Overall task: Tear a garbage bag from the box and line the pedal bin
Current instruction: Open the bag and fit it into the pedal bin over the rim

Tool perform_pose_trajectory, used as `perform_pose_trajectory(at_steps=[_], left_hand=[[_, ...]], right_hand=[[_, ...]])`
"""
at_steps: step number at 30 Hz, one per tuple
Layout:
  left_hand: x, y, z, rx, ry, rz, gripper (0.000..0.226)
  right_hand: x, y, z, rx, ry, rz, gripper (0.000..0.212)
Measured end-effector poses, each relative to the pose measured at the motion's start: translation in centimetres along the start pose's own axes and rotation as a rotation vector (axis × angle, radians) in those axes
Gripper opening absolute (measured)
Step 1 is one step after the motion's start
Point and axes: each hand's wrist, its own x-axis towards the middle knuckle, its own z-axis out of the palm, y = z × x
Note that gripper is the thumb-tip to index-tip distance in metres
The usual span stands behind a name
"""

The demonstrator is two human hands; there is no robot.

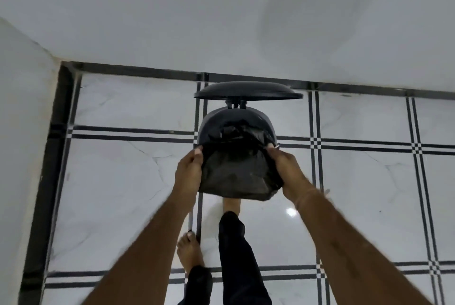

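A black pedal bin (211, 122) stands on the floor by the wall, its round lid (248, 92) raised. A black garbage bag (236, 171) sits in the bin's mouth and hangs down over the near side of the rim. My left hand (189, 169) grips the bag's edge at the left of the rim. My right hand (288, 169) grips it at the right. One bare foot (231, 202) reaches under the hanging bag toward the bin's base; the pedal itself is hidden. The bag box is not in view.
White marble-look floor tiles (123, 181) with black line borders surround the bin. A white wall (221, 21) runs behind it and another wall (22, 132) closes the left side, forming a corner. My other bare foot (189, 248) stands on the floor nearer to me.
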Motion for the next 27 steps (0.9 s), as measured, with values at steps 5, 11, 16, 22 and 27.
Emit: perform_pose_trajectory(at_steps=[5, 11, 16, 22, 27], left_hand=[[6.9, -2.4, 4.1, 0.558, -0.022, 0.348, 0.055], [11.6, -5.6, 5.9, 0.897, -0.001, 0.562, 0.083], [12.4, -6.6, 3.5, 0.782, 0.153, 0.591, 0.085], [11.6, -8.8, 2.7, 0.540, 0.146, 0.502, 0.069], [12.0, -5.1, 3.9, 0.847, 0.464, 0.662, 0.063]], right_hand=[[9.0, 1.3, 1.9, -0.383, -0.006, -0.153, 0.054], [14.2, 3.1, 2.0, -0.381, 0.040, -0.239, 0.079], [13.8, 3.9, 0.8, -0.306, 0.153, -0.421, 0.042], [13.4, 5.2, -0.2, -0.015, 0.106, -0.403, 0.034], [12.9, 4.4, -0.7, 0.075, -0.003, -0.410, 0.037]])
